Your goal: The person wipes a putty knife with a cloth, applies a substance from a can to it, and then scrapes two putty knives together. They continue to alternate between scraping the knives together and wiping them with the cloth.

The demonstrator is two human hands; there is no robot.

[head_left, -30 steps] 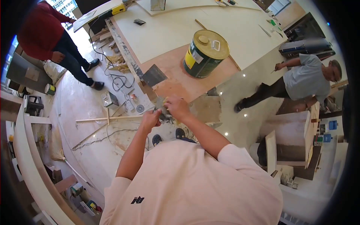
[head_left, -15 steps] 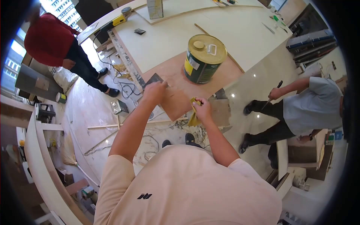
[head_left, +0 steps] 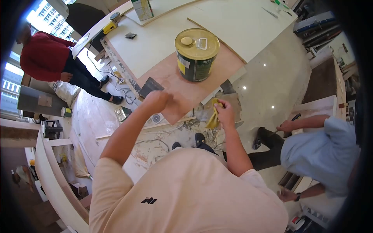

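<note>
My right hand is closed on a crumpled yellow cloth, which hangs down to the left of the fingers. My left hand is over the near corner of the reddish-brown board. Its fingers are curled, and what they hold, if anything, is hidden. Just beyond it, a dark grey square sheet lies at the board's left edge. Farther back on the board stands a large round tin with a gold lid, a white handle and a dark green label.
White panels cover the worktop behind the tin, with a yellow power tool at far left. A person in red stands left. Another person in a grey shirt bends at right. Offcuts and cables litter the floor.
My left hand has drawn back from the dark sheet, towards me. My right hand still grips the yellow cloth. The person at right has bent lower and come closer.
</note>
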